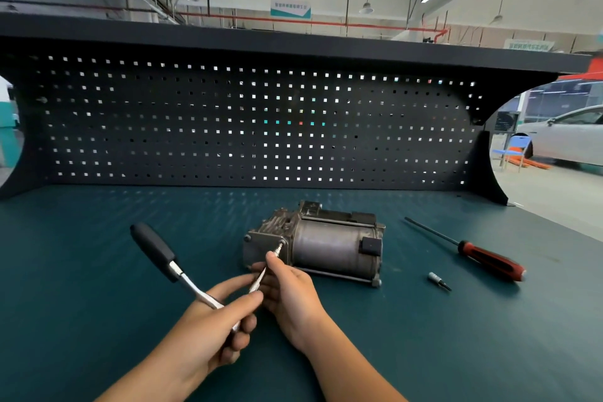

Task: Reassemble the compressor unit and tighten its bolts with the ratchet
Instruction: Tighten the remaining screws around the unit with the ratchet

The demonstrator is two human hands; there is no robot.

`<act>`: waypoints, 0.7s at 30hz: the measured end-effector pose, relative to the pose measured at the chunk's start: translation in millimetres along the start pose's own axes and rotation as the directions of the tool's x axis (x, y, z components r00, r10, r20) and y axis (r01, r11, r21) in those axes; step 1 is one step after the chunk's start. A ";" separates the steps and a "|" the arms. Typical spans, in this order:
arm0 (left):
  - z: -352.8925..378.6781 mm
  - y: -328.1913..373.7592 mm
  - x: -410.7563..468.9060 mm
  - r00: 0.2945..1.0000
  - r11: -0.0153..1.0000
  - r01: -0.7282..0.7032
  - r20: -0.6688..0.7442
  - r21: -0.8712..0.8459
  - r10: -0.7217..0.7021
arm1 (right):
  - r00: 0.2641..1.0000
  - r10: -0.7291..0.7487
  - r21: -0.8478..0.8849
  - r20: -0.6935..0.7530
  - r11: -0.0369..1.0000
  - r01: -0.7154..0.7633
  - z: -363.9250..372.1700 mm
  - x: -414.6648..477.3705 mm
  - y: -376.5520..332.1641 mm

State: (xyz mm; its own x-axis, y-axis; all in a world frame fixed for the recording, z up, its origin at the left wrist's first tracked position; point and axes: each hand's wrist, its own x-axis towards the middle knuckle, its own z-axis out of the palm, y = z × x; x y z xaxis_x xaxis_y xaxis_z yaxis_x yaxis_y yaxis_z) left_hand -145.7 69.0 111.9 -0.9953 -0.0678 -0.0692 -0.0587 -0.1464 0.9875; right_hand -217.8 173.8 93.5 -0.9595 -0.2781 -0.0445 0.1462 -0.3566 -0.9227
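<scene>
Currently, the left hand [222,313] clasps the head end of the black-handled steel ratchet [156,250], and the right hand [290,290] pinches its slim silver bit shaft [272,258]. Just beyond the right fingertips, the tip meets a corner bolt [282,242] on the grey cast-metal compressor unit [329,248], which lies on the teal bench mat [98,271]. The housing appears assembled (judged externally). Tightening looks in progress, and the other bolts remain unverified.

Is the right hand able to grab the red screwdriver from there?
Probably yes. Only bare mat and a small bit lie between the right hand and the screwdriver, which is on its own side. It would first have to let go of the ratchet.
</scene>
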 end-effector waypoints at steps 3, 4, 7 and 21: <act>3.3 0.7 -1.4 0.998 0.993 -0.057 0.009 0.100 0.056 | 1.000 -0.002 0.022 -0.010 1.000 0.002 0.0 1.1 0.4; 3.7 1.6 -0.8 0.997 0.989 -0.072 -0.001 0.126 0.072 | 1.000 -0.006 0.031 -0.013 0.999 0.006 0.0 1.2 0.5; 4.0 5.3 0.6 0.994 0.980 -0.096 -0.041 0.177 0.105 | 1.000 -0.018 0.051 -0.015 0.999 0.019 -1.1 1.3 0.9; 17.1 12.1 -7.5 0.978 0.958 -0.191 -0.048 0.212 0.205 | 0.992 -0.117 -0.047 0.045 0.992 0.119 -1.1 -2.1 3.5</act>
State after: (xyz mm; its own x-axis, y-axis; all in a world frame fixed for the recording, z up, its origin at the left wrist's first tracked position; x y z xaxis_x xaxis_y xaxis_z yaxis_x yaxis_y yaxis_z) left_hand -140.3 84.6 126.8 -0.9814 -0.1433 0.1279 0.1170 0.0821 0.9897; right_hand -215.6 174.1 89.9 -0.9583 -0.2741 0.0810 0.0194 -0.3451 -0.9384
